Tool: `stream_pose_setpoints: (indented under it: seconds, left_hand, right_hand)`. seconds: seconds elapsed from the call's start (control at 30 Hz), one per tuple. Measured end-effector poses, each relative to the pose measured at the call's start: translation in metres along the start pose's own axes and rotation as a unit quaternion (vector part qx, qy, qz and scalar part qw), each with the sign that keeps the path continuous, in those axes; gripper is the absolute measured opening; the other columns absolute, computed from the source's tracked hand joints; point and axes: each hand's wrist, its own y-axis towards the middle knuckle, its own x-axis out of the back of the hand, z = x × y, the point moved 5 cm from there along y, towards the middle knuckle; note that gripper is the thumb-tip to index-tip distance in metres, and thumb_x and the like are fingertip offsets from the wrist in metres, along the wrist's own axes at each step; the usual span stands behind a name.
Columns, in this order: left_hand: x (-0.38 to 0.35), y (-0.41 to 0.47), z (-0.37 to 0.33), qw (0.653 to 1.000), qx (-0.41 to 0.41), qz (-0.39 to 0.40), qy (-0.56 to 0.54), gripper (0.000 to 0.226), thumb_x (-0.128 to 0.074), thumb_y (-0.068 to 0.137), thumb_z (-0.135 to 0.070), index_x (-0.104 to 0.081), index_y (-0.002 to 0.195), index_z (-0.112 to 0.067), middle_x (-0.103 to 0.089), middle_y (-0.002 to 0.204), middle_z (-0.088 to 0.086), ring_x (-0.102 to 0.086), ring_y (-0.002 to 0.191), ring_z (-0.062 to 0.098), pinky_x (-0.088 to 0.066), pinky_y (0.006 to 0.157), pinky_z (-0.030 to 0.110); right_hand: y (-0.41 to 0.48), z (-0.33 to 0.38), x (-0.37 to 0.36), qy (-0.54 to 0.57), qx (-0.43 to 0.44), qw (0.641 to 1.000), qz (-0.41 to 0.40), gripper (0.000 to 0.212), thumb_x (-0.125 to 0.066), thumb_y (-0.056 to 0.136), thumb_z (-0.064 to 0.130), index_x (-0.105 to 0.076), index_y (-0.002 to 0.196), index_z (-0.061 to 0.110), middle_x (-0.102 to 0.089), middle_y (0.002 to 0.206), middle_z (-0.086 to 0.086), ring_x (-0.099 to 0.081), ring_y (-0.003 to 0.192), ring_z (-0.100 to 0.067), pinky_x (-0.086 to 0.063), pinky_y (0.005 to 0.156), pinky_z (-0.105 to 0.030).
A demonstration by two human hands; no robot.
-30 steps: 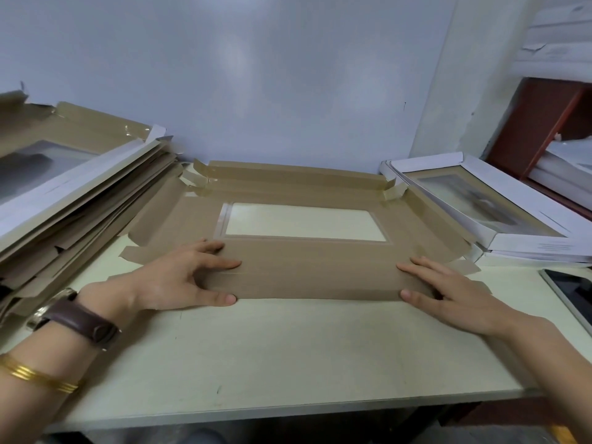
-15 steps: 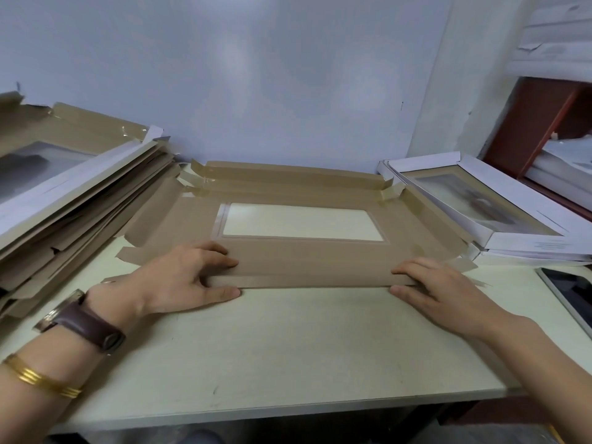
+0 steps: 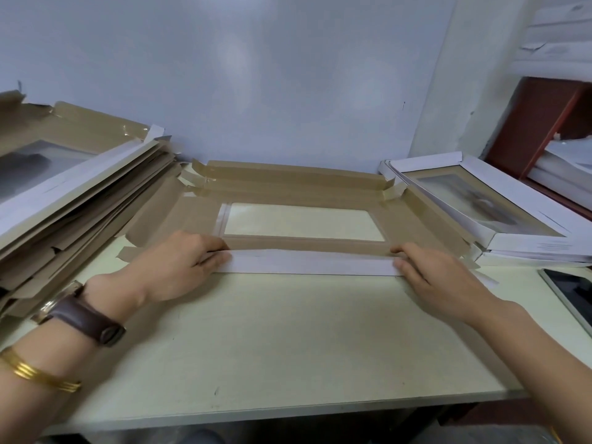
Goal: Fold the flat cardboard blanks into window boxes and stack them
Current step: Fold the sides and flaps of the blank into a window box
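Observation:
A brown cardboard blank with a clear rectangular window lies flat in the middle of the table. Its near long flap is folded up and over, showing its white side. My left hand grips the flap's left end, thumb on the white face and fingers over the top. My right hand grips the flap's right end the same way. The blank's far flap is partly raised against the wall.
A tall slanted pile of flat blanks fills the left side. Finished white window boxes are stacked at the right. A dark tablet lies at the table's right edge. Pale table surface spreads in front of me.
Both hands have lifted and rolled the near flap away from me, so its white underside now faces me instead of the brown face lying flat.

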Motion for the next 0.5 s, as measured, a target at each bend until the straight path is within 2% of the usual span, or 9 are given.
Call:
stream_pose_setpoints:
  seconds: [0.17, 0.33, 0.43, 0.5]
  left_hand:
    - [0.0, 0.012, -0.002, 0.999, 0.018, -0.024, 0.025, 0.019, -0.042, 0.099, -0.029, -0.057, 0.111, -0.026, -0.067, 0.099, -0.003, -0.057, 0.093, 0.024, -0.044, 0.077, 0.033]
    - [-0.008, 0.019, -0.003, 0.993, 0.035, -0.043, 0.099, 0.025, -0.044, 0.095, -0.023, -0.047, 0.119, -0.019, -0.061, 0.111, 0.005, -0.057, 0.098, 0.032, -0.047, 0.079, 0.041]
    - [-0.017, 0.02, -0.013, 0.989, -0.017, -0.06, 0.137, 0.038, -0.047, 0.086, -0.008, -0.048, 0.123, -0.019, -0.052, 0.116, 0.001, -0.054, 0.1, 0.028, -0.046, 0.08, 0.04]
    - [-0.024, 0.019, -0.025, 0.989, -0.075, -0.061, 0.111, 0.047, -0.043, 0.084, -0.003, -0.051, 0.128, -0.018, -0.053, 0.123, 0.0, -0.053, 0.108, 0.026, -0.044, 0.088, 0.035]
  right_hand:
    - [0.015, 0.004, -0.005, -0.032, -0.046, 0.998, -0.002, 0.024, -0.036, 0.1, 0.033, -0.047, 0.118, 0.022, -0.063, 0.105, -0.001, -0.055, 0.099, -0.027, -0.037, 0.08, -0.039]
    - [0.02, 0.01, -0.011, -0.088, -0.081, 0.993, -0.024, 0.026, -0.045, 0.097, 0.034, -0.045, 0.121, 0.022, -0.055, 0.118, 0.002, -0.045, 0.11, -0.023, -0.034, 0.088, -0.039]
    - [0.021, 0.02, -0.016, -0.129, -0.083, 0.987, -0.043, 0.03, -0.048, 0.096, 0.028, -0.046, 0.124, 0.021, -0.049, 0.123, 0.0, -0.04, 0.114, -0.024, -0.034, 0.084, -0.037]
    - [0.023, 0.034, -0.021, -0.144, -0.066, 0.986, -0.048, 0.029, -0.045, 0.096, 0.022, -0.046, 0.125, 0.02, -0.047, 0.125, 0.0, -0.039, 0.114, -0.024, -0.032, 0.08, -0.035]
